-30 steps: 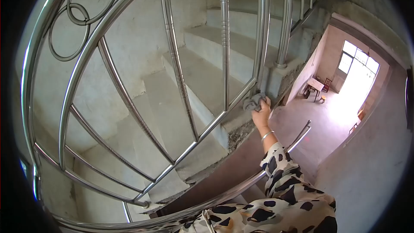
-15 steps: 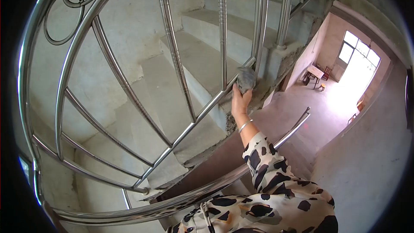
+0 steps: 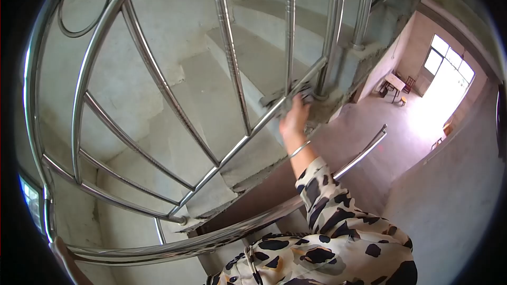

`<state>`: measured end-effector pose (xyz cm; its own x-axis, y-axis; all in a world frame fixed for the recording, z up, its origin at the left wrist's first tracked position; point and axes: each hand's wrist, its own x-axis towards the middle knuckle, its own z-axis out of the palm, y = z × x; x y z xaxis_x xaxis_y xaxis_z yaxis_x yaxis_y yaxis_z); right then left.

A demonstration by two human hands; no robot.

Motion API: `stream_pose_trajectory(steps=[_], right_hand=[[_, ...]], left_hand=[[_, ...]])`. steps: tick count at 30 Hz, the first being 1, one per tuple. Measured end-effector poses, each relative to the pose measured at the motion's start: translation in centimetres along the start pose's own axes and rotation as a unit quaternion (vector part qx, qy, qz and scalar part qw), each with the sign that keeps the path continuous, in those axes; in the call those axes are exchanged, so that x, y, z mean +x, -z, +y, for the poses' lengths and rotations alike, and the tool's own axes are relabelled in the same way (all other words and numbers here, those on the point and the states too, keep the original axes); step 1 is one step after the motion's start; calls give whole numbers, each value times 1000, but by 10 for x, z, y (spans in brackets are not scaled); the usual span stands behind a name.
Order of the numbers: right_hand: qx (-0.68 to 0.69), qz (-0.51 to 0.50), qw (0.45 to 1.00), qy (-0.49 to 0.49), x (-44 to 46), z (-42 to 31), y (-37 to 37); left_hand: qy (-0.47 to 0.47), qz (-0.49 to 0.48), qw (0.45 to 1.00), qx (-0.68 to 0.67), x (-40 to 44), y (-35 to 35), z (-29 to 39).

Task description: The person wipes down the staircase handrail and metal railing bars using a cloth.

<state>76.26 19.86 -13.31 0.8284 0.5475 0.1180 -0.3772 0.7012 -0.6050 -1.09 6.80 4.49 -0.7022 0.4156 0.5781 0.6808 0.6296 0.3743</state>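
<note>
My right hand (image 3: 296, 119), with a bracelet at the wrist, reaches up to the slanting lower rail (image 3: 232, 150) of the metal railing. It is closed on a grey cloth (image 3: 303, 89), which lies against the rail near the foot of an upright bar and shows on both sides of the rail. At the lower left edge of the view, my left hand (image 3: 62, 256) is partly visible beside the curved handrail (image 3: 185, 244). Its fingers cannot be made out.
Concrete stairs (image 3: 259, 53) rise behind the railing bars. A lower metal rail end (image 3: 364, 153) stands to the right of my arm. Farther down on the right is a room with a table (image 3: 395, 81), chairs, a small stool (image 3: 403, 100) and a bright doorway.
My right hand and the cloth have moved left from the rail's upper end, and the cloth has spread out around the rail. The view has shifted slightly, and more of my left hand shows.
</note>
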Motion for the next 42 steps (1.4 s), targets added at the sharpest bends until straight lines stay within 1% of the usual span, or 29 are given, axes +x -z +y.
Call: stream_pose_trajectory(steps=[1,2,3,5,6,8,9,10,11,12,13,14,17,19,21,22,25,27,28,29,30,31,33,35,36,37,39,41,42], right_hand=[[13,89,989,-114,-27,-1,-7],[-3,-17,998,-60,-36,23,12],[3,-61,996,-63,-59,16,11],[-14,-103,984,-142,-77,22,24],[-12,-104,984,-142,-73,20,26],[-140,-92,976,-141,-54,4,34],[-89,-74,981,-158,-40,-16,25],[-76,-45,985,-148,-33,-35,8],[-155,11,985,-68,-6,-24,12],[-172,9,984,-45,9,-40,5],[-112,-58,992,25,26,-54,0],[-137,8,990,19,33,-74,-17],[-135,46,988,-64,72,-79,-17],[-92,-38,993,68,69,-65,-17],[-155,-5,981,116,42,-47,-14],[-224,-26,968,107,18,-47,-14],[-264,-115,956,57,-11,-47,9],[-299,-147,939,87,-3,-72,11],[-251,-167,945,127,1,-90,-3],[-328,-172,912,179,7,-111,-15],[-362,-186,896,178,27,-119,-20],[-465,-180,819,285,50,-123,-27],[-657,-183,603,414,65,-115,-37],[-746,-286,535,274,49,-113,-40],[-763,-290,534,219,40,-110,-41],[-762,-291,534,223,36,-102,-35],[-609,-235,679,336,27,-80,-11],[-547,-192,705,408,-7,-66,-1],[-542,-190,713,402,-20,-60,3]], left_hand=[[-6,-3,1000,1,1,0,5],[-10,-4,1000,0,1,1,8],[-11,-4,1000,-1,2,1,10],[-12,-4,1000,-4,1,3,10],[-11,-1,1000,-6,2,5,10],[-4,5,1000,-9,3,10,3],[-1,6,1000,-9,3,12,-2],[2,6,1000,-9,3,13,-6],[5,5,1000,-7,2,14,-12],[9,6,1000,-6,2,15,-17],[15,9,1000,-5,2,18,-24],[21,12,1000,-4,3,21,-31],[25,6,1000,5,2,21,-42],[26,-1,1000,2,0,14,-43],[30,-3,1000,-4,-3,11,-45],[33,0,999,-6,-3,13,-47],[34,3,999,-8,-1,17,-48],[37,2,999,-9,-4,18,-51],[37,0,999,-7,-5,18,-54],[36,-3,999,-4,-6,19,-55],[33,-5,999,-3,-5,21,-55],[31,-5,999,-3,-4,23,-55],[34,-4,999,-9,-6,24,-58],[37,-5,999,-16,-9,24,-61],[41,-3,999,-21,-10,24,-62],[44,-2,999,-25,-11,24,-64],[48,0,998,-31,-13,24,-66],[49,0,998,-35,-14,23,-63],[53,10,998,-38,-18,21,-63]])
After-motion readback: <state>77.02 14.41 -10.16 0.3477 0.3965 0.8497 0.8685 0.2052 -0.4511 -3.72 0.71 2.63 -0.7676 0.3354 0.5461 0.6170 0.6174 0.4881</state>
